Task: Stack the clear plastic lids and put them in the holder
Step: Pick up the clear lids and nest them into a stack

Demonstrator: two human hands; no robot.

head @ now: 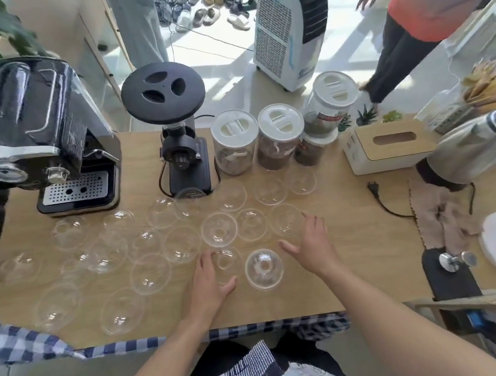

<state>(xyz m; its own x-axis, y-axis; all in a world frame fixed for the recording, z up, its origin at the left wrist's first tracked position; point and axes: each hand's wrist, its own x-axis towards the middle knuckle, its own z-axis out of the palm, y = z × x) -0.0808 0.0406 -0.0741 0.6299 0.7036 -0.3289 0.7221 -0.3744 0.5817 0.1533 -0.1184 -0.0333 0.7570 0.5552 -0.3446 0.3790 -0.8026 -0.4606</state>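
Several clear dome lids lie spread over the wooden table [358, 236], from the far left to the middle. One lid [264, 269] sits alone between my hands. My left hand [210, 280] rests flat on the table with its fingers apart, its fingertips at the edge of another lid [227, 262]. My right hand [312, 244] is open with spread fingers, just right of the lone lid and beside a lid [286, 219] in the row behind. Neither hand holds anything. I see no holder that I can tell apart.
An espresso machine [53, 151] and a coffee grinder [178, 153] stand at the back left. Storage jars [265, 140] and a tissue box [389, 145] stand behind the lids. A cloth [441, 214], plug cable [382, 200] and tamper [456, 260] lie right. A person [424, 3] stands beyond.
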